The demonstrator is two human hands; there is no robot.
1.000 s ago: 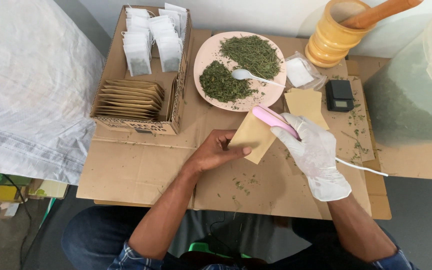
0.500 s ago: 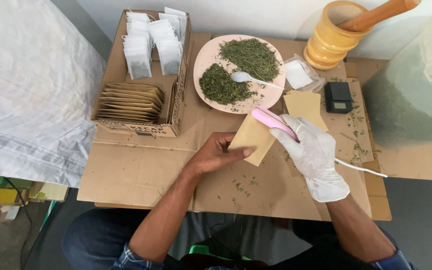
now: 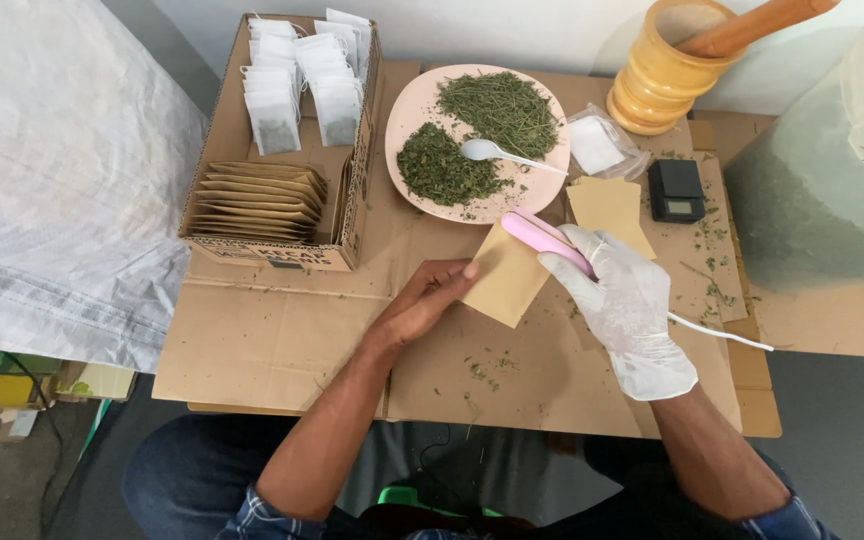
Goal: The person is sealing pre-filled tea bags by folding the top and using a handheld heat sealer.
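Note:
My bare left hand [image 3: 425,300] holds a tan paper pouch [image 3: 502,280] by its left edge, just above the cardboard-covered table [image 3: 272,340]. My right hand [image 3: 622,300], in a white glove, grips a pink handheld sealer [image 3: 542,238] clamped along the pouch's upper right edge. A thin white cord [image 3: 722,333] runs from the sealer off to the right. A few more tan pouches [image 3: 612,208] lie flat just behind my right hand.
A pink plate [image 3: 412,110] with two heaps of dried green herbs and a white spoon [image 3: 502,154] sits behind. Left stands a cardboard box [image 3: 352,190] with tea bags and stacked tan pouches. A yellow mortar [image 3: 662,80], small black scale [image 3: 678,190] and large translucent tub [image 3: 822,190] are at right.
My left hand's fingers have shifted from the pouch's lower edge up to its left edge. The right hand and sealer have stayed in place on the pouch.

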